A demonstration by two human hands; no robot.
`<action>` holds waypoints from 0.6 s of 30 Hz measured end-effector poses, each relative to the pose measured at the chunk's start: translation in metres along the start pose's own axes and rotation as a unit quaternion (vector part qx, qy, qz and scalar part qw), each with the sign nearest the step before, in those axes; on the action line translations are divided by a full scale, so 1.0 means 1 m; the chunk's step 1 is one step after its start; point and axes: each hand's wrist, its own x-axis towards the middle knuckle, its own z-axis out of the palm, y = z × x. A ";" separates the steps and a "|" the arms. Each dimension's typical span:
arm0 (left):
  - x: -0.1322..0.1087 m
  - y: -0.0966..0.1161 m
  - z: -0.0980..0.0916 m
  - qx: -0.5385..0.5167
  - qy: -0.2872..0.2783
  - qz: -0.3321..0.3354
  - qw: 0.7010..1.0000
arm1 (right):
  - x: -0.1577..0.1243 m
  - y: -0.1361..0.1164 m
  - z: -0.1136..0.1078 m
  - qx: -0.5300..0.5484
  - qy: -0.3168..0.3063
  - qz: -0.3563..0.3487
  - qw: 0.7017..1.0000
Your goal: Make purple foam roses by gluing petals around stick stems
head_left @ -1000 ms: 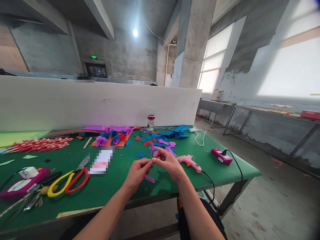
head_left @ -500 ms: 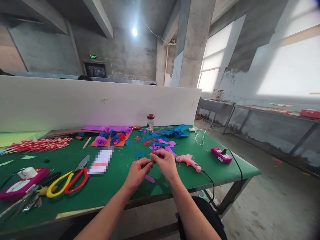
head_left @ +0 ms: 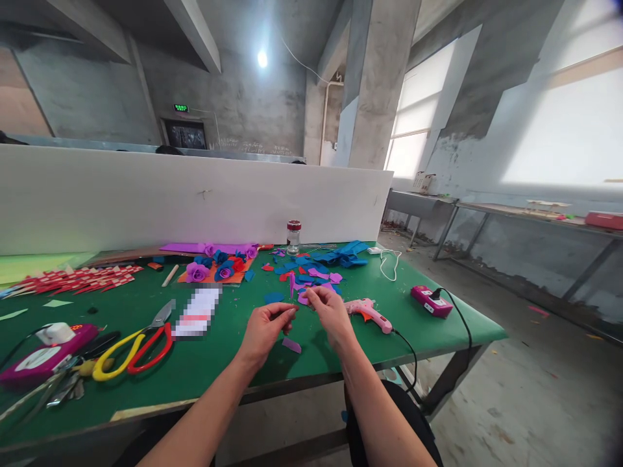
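Left hand point(head_left: 265, 331) is closed in a pinch, apparently to steady the upright purple roll point(head_left: 292, 284) just beyond its fingertips. Right hand point(head_left: 331, 316), just apart, curls fingertips together; cannot tell what it holds. Glue gun point(head_left: 370, 314) lies beside it, presumably for reach.

In the lower half of the frame, a table point(head_left: 438, 337) stands before a board point(head_left: 243, 198). On it, a jar point(head_left: 293, 240) stands near the centre, behind scraps point(head_left: 318, 274); flowers point(head_left: 197, 273) lie left of these. Scissors point(head_left: 164, 315) lie lower left. Below centre, the left hand point(head_left: 264, 329) and right hand point(head_left: 331, 316) are above the table, a glue gun point(head_left: 370, 315) just right of them.
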 end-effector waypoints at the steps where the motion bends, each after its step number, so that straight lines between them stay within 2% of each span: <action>1: 0.000 0.000 0.000 0.000 0.003 -0.003 1.000 | 0.000 0.000 0.000 0.011 0.020 0.003 1.000; 3: 0.000 0.001 0.001 0.005 0.002 -0.002 1.000 | -0.002 -0.001 0.003 0.028 0.035 0.006 0.999; 7: -0.001 -0.001 0.003 0.031 -0.008 0.016 0.999 | -0.007 -0.002 0.013 0.036 0.013 0.013 0.999; 11: -0.002 -0.001 0.004 0.044 -0.012 0.028 0.999 | -0.008 0.000 0.017 0.011 0.017 0.006 1.000; 16: 0.001 0.007 -0.004 -0.002 -0.063 -0.012 0.998 | -0.003 -0.001 0.006 -0.022 0.020 -0.015 0.999; 18: 0.006 0.006 -0.012 -0.034 -0.048 -0.023 0.998 | 0.000 -0.003 -0.002 -0.022 0.024 -0.012 0.999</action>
